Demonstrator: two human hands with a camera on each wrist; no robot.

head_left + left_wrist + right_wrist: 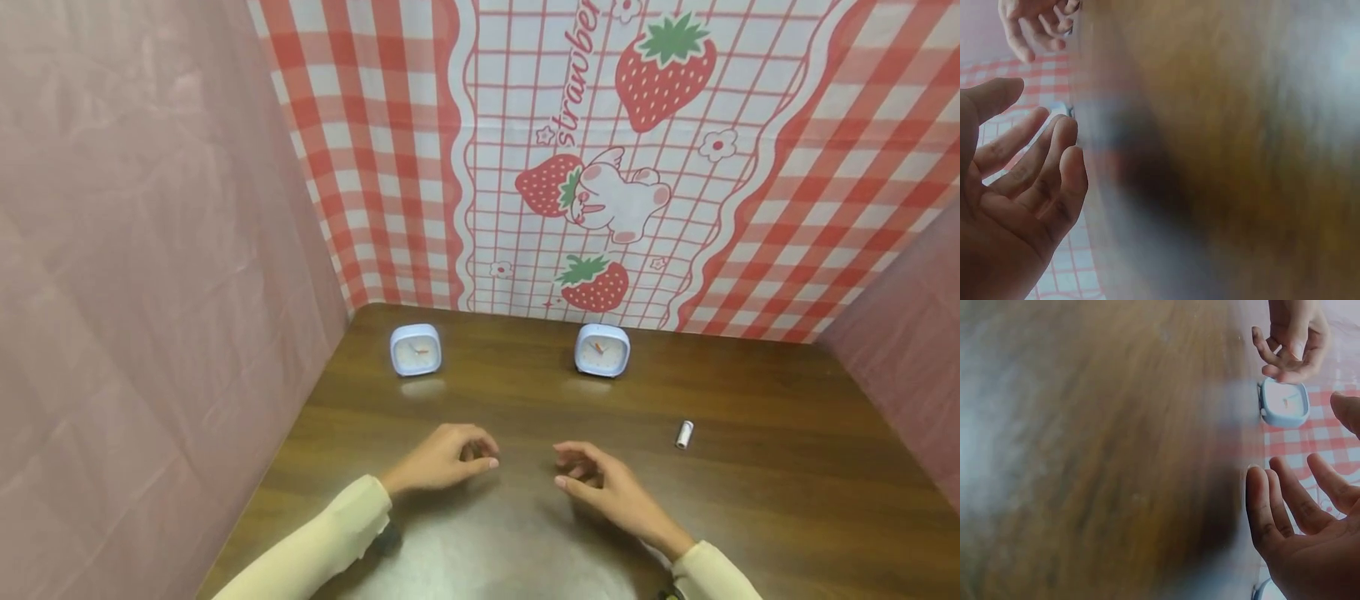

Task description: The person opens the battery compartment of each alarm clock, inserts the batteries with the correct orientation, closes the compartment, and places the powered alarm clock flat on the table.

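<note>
My left hand (448, 457) hovers low over the brown table, its fingers loosely bent with nothing between them. Facing it, my right hand (611, 490) is held in the same relaxed way, also holding nothing; a gap separates the two. Beyond the left hand stands a pale blue alarm clock (416, 351), upright with its white face toward me. A second alarm clock (602, 351) of the same look stands behind the right hand. To the right of that hand lies a small white battery (684, 434). In the right wrist view, one clock (1285, 403) shows just below the left hand's fingers.
The wooden table (525, 408) ends at the back against a red checked cloth (397, 150) printed with strawberries. A pink curtain (165, 250) hangs along the left side, and another pink cloth (900, 333) closes the right side.
</note>
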